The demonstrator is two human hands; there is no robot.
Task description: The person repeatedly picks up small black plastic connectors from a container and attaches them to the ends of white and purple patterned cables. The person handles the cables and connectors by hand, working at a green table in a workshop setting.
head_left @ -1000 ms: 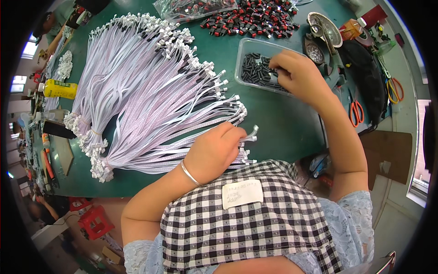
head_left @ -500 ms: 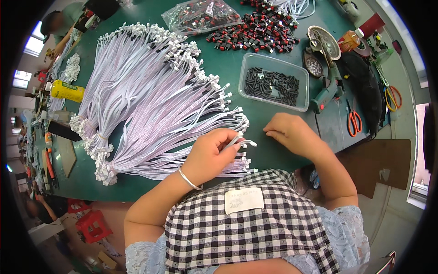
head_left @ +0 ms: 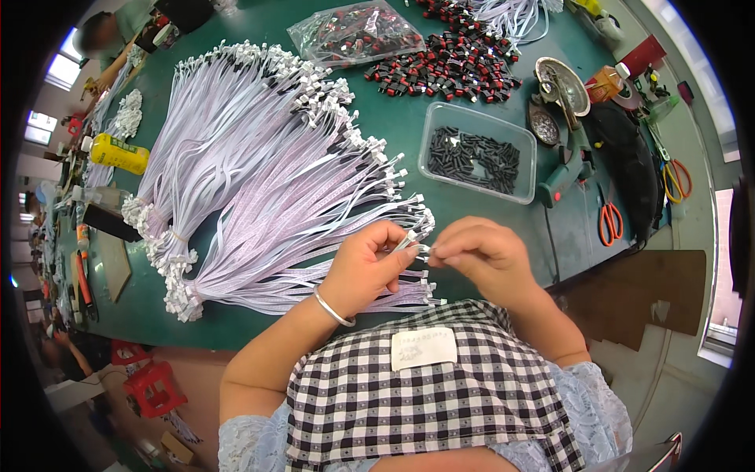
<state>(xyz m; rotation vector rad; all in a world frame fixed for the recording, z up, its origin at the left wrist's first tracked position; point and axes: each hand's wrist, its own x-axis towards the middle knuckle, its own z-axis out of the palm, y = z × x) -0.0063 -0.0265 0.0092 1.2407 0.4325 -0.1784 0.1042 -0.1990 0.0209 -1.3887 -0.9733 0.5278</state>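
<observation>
My left hand (head_left: pixel 363 266), with a silver bangle at the wrist, is closed on the end of a white ribbon cable (head_left: pixel 407 241), thumb and index finger pinching it. Right beside it, my right hand (head_left: pixel 486 258) is closed in a pinch, its fingertips meeting the cable's loose end. Whatever sits between the right fingertips is too small to make out. Under and left of the left hand, bundles of white and pinkish ribbon cables (head_left: pixel 263 189) fan out, with small white connectors at their ends. Beyond my right hand stands a clear plastic tub (head_left: pixel 438 171) of short black tubes (head_left: pixel 476 157).
Black-and-red small parts (head_left: pixel 452 63) lie heaped at the back beside a filled plastic bag (head_left: pixel 354 33). To the right are a green hot glue gun (head_left: pixel 568 169), a metal dish (head_left: pixel 578 90) and orange-handled scissors (head_left: pixel 609 223). A yellow bottle (head_left: pixel 118 153) lies at left. Another person is at the far left.
My right hand has moved left, from near the tub to the cable end at my left fingertips. My left hand keeps its pinch on the cable. The view has shifted slightly.
</observation>
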